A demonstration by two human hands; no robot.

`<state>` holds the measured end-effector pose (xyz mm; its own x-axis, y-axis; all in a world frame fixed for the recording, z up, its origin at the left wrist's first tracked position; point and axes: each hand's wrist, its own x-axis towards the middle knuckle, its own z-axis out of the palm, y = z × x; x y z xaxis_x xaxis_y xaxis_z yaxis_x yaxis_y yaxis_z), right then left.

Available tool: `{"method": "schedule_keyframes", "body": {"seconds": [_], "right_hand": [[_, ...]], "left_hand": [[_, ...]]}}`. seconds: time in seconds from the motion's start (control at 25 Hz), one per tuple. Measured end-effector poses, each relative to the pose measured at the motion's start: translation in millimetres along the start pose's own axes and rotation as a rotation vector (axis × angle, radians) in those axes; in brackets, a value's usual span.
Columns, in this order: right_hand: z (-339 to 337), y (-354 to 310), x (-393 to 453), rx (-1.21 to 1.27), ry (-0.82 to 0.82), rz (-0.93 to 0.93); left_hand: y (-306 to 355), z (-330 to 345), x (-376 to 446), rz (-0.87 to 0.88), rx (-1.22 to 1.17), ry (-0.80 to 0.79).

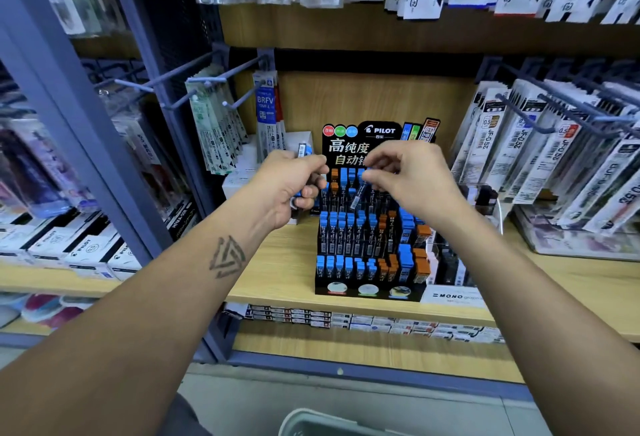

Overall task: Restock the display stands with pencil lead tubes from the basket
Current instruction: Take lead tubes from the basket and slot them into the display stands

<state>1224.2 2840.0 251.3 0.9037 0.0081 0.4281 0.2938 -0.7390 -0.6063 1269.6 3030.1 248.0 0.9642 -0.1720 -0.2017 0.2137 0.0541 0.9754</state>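
a bunch of spare tubes [304, 151] is kept clamped in the left hand [294, 186], probably so the basket [332, 423] down at the bottom edge isn't needed for every single one. one blue-capped tube [357, 197] is pinched in the right hand [412, 176] grip, tilted cap-up over the top row of the stand [367, 227] on the shelf [277, 269], looks like it's being lined up for a slot there. lower rows seem pretty much filled already.
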Motion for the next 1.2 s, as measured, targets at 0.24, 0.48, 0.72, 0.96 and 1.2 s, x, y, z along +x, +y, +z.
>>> {"method": "schedule_keyframes", "body": {"seconds": [0.24, 0.48, 0.72, 0.96, 1.2], "right_hand": [[20.5, 3.0, 5.6, -0.078, 0.164, -0.047], [32.3, 8.6, 8.1, -0.108, 0.122, -0.098], [37.8, 9.8, 7.8, -0.264, 0.064, -0.219], [14.8, -0.5, 1.1, 0.06, 0.137, 0.024], [-12.8, -1.2, -24.3, 0.684, -0.075, 0.249]], "left_hand": [[0.5, 3.6, -1.4, -0.003, 0.004, -0.015], [-0.6, 2.7, -1.7, -0.004, 0.014, -0.014], [-1.8, 5.7, -2.1, -0.019, 0.037, -0.049], [-3.6, 9.0, -10.5, -0.058, 0.142, -0.277], [-9.9, 33.5, -24.7, -0.075, 0.228, -0.548]]}}
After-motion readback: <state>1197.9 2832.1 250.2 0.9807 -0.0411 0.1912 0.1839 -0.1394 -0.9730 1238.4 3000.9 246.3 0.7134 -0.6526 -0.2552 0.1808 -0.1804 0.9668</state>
